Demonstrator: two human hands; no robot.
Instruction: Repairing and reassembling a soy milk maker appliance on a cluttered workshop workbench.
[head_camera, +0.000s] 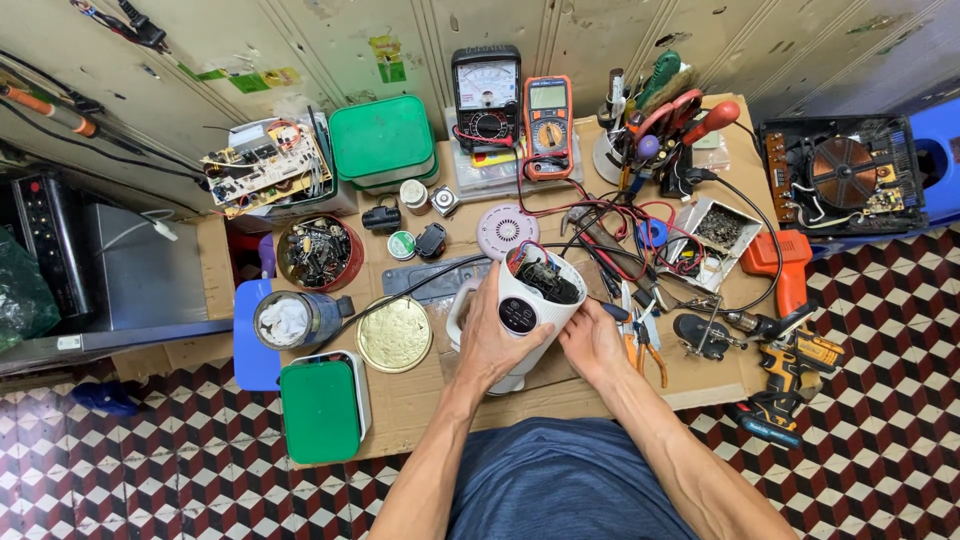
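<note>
Clasped in the left hand (490, 345), a white kettle (525, 300) lies tilted while the right hand (592, 342) grips a screwdriver (614, 312) just beside it.

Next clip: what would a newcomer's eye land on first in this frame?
At the centre, the left hand grips a white kettle-like appliance tipped so its opened base shows wiring, while the right hand works beside it with a small tool. Behind stand two multimeters, and bright green lidded boxes flank the cluttered cardboard-covered table.
</note>
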